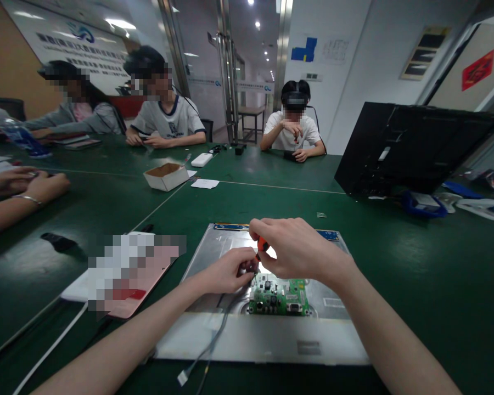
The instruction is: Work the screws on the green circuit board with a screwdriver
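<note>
A metal-backed display panel (230, 337) lies flat in front of me, with a green circuit board (278, 299) on its middle. My right hand (296, 247) is closed around an orange and black screwdriver (263, 243), held over the board's upper left corner with its tip pointing down. Beside that tip, my left hand (230, 270) has its fingers curled together; whatever they pinch is hidden. A thin grey cable (216, 337) runs from beneath my left hand over the panel's front edge and ends in a white connector (183, 377).
Left of the panel lie a pink notebook (158, 274) and a black strap-like object (59, 241). Farther back stand an open cardboard box (167, 178) and a white power bank (201, 159). A large black monitor housing (411, 148) leans at right. Other people sit around the green table (436, 285).
</note>
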Motion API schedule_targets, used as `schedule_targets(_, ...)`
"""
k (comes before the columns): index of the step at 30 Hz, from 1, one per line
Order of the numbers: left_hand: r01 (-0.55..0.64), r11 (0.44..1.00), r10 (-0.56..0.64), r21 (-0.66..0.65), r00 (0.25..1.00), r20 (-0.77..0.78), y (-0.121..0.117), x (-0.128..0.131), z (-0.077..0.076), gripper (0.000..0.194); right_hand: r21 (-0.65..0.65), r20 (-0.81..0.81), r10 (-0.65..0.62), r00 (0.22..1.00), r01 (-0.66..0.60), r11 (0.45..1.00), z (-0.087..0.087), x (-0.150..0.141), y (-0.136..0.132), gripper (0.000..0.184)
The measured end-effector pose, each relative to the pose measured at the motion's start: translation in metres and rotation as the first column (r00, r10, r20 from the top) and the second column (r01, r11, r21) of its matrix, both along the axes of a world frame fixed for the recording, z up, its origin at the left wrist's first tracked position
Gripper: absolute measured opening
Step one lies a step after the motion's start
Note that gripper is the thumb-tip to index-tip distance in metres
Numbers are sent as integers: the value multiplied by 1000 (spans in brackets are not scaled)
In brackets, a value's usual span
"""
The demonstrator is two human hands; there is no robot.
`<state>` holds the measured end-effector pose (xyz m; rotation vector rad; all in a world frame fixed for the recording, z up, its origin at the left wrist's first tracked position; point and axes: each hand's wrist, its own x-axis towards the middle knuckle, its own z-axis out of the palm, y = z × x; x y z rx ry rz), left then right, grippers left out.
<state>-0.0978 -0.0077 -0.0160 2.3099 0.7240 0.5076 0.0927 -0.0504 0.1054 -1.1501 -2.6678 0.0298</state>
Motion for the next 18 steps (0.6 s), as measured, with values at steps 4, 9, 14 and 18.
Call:
schedule_targets(4, -28, 1000, 28, 5, 1000, 10, -2, 0, 0, 12, -4, 17, -25, 1000, 25, 1000, 0, 0, 2, 15)
schedule_targets(9, -5, 999, 5, -35, 1000, 6, -1, 0, 1, 12, -5, 58, -69, 996, 69, 998, 0, 0, 3, 18)
schedule_targets(14, -4, 1000, 4, 10, 1000, 9, 1, 0, 0, 9, -21, 12, -34, 999, 34, 999, 1, -2, -1, 21)
schedule_targets(18, -8, 1000, 8, 23, 1000, 9, 0, 0, -1, 11, -4, 14, -15, 1000, 16, 1000, 1, -2, -1, 18)
